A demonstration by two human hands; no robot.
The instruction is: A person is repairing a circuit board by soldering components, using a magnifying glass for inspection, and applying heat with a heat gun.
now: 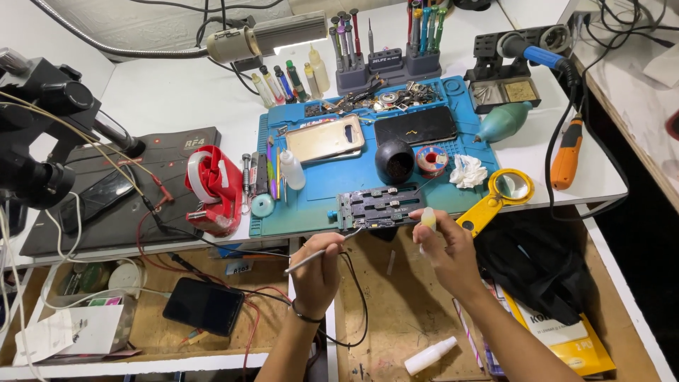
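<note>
**Bench state: hands at the board holder**

Left hand point(316, 271) is closed around thin metal tweezers point(322, 251), tips touching the circuit board holder point(380, 207). Right hand point(444, 247) pinches a small pale bottle point(427, 220) between fingertips, just beside the holder. The holder sits at the near edge of a blue work mat point(322, 191) on a white table point(170, 92). A yellow package point(566, 338) lies on the lower wooden shelf point(403, 311), bottom right; a white bottle point(430, 356) lies near it.

Bright overhead light washes the white bench point(163, 92); the shelf point(396, 311) beneath sits dimmer, edges bow slightly, and the corners perhaps soften.
</note>
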